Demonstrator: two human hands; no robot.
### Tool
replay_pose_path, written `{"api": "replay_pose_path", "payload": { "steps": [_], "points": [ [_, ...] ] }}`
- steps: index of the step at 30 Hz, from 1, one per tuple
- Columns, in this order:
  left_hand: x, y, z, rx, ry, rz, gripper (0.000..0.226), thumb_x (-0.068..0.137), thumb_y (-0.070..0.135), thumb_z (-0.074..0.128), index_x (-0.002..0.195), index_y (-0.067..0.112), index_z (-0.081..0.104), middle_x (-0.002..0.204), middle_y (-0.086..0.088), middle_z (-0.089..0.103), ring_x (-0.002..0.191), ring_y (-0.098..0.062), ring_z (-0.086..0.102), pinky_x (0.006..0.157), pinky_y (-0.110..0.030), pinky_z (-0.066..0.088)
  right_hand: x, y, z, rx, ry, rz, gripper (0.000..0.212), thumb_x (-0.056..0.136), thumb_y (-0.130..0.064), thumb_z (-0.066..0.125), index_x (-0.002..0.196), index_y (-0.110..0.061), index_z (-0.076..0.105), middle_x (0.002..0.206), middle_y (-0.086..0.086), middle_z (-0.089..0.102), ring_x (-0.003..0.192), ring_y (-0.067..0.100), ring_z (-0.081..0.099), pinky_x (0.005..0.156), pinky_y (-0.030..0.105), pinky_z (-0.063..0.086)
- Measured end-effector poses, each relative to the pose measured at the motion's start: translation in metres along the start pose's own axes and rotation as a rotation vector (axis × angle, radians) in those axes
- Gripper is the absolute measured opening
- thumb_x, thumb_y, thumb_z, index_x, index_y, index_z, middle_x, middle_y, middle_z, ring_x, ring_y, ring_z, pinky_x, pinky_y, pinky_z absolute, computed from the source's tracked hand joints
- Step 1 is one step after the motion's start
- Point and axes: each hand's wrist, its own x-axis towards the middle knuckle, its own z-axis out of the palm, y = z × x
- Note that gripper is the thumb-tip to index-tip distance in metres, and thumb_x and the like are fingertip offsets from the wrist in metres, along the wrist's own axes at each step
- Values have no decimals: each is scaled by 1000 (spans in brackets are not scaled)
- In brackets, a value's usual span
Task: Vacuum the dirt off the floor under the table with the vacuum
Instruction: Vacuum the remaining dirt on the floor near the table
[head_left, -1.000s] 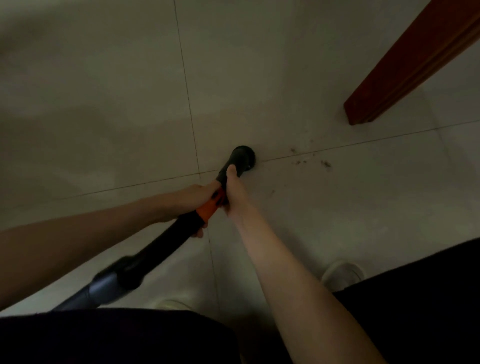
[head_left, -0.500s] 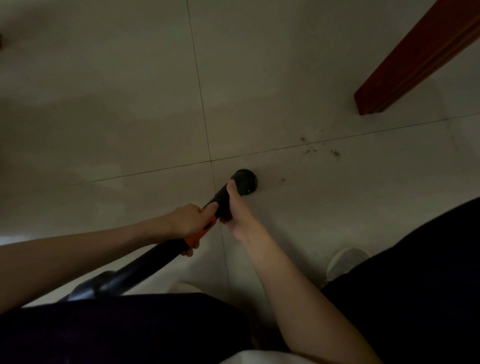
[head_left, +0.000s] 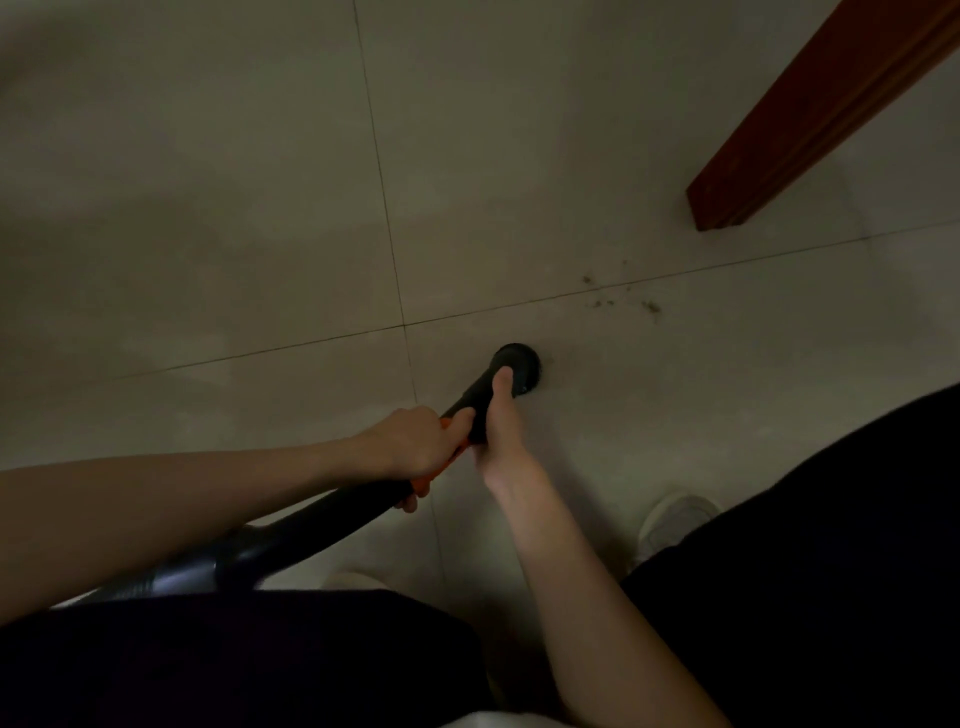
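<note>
We hold the vacuum wand (head_left: 322, 525) with both hands. Our left hand (head_left: 410, 447) grasps the wand at its orange collar (head_left: 441, 470), fingers wrapped under the tube and thumb lying along the top. Our right hand (head_left: 501, 441) grasps the black section just ahead of the left hand, with the thumb extended along the tube toward the round nozzle (head_left: 517, 366). The two hands touch or nearly touch; we cannot tell which.

The wand runs from the lower left, where its grey ribbed hose (head_left: 150, 579) enters the view above our dark trousers (head_left: 234, 660), up and to the right. The nozzle sits against the tiled floor (head_left: 208, 208), just right of the crossing of two grout lines (head_left: 404, 326).

The dirt (head_left: 605, 301) lies as small dark specks on the floor along the horizontal grout line, up and to the right of the nozzle and apart from it. A further speck cluster (head_left: 652, 306) lies just to its right. The red-brown worktop leg (head_left: 810, 119) stands beyond the dirt, at the upper right. A light shoe (head_left: 675, 519) shows at the lower right, beside the right forearm.
</note>
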Motion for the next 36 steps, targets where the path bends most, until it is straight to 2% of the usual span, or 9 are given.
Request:
{"api": "replay_pose_path", "payload": {
  "steps": [5,10,13,19,21,25,28,32,36],
  "points": [
    [5,20,3,12,-10,26,65,96,58,24,102,0,53,65,-15,63,48,-24,61,51,-27,53,6,-16,-13,48,34,-12,60,96,-52,41,134,-5,46,106,6,59,99,20,56,84,29,45],
    [15,35,0,-66,21,-10,62,94,60,28,96,3,51,66,-16,62,48,-25,60,49,-26,52,13,-35,-12,57,31,9,69,93,-57,43,142,-7,38,133,13,53,117,26,54,88,30,46],
    [20,38,-3,-88,56,-12,61,94,60,28,92,4,51,67,-17,62,49,-26,60,53,-28,52,22,-43,-7,59,9,8,75,92,-60,42,146,-9,31,138,14,49,122,28,51,94,33,45],
    [25,46,-11,-95,119,9,57,96,58,26,82,7,47,64,-15,61,43,-22,58,48,-25,51,32,-54,6,44,-62,-32,77,93,-62,36,147,-8,29,141,13,46,124,26,49,98,32,45],
    [27,48,-13,-89,130,21,59,96,58,23,82,6,47,63,-15,62,42,-21,58,47,-25,51,36,-59,7,41,-70,-44,75,94,-61,36,144,-5,34,136,13,50,120,26,52,94,32,47],
    [30,53,-14,-36,175,47,65,95,59,21,80,4,50,59,-13,62,41,-21,59,47,-25,51,39,-65,9,49,-76,-57,62,96,-56,36,129,-5,46,111,10,60,93,21,60,69,27,48],
    [30,63,-14,-13,190,57,64,95,59,22,82,4,52,61,-13,61,45,-22,59,50,-27,51,43,-71,6,39,-26,-63,70,94,-60,36,135,-3,44,124,12,58,105,25,59,79,31,49],
    [34,79,-9,13,157,98,66,95,59,20,80,3,53,61,-12,62,48,-23,61,54,-28,53,50,-83,-6,45,19,-80,71,94,-60,36,133,-3,46,126,13,58,110,27,58,90,36,50],
    [39,93,-9,38,144,116,66,96,59,18,79,4,52,62,-12,63,44,-20,59,45,-23,48,56,-95,-14,21,29,-129,71,94,-61,34,131,-2,47,120,11,59,105,25,58,82,33,48]
  ]
}}
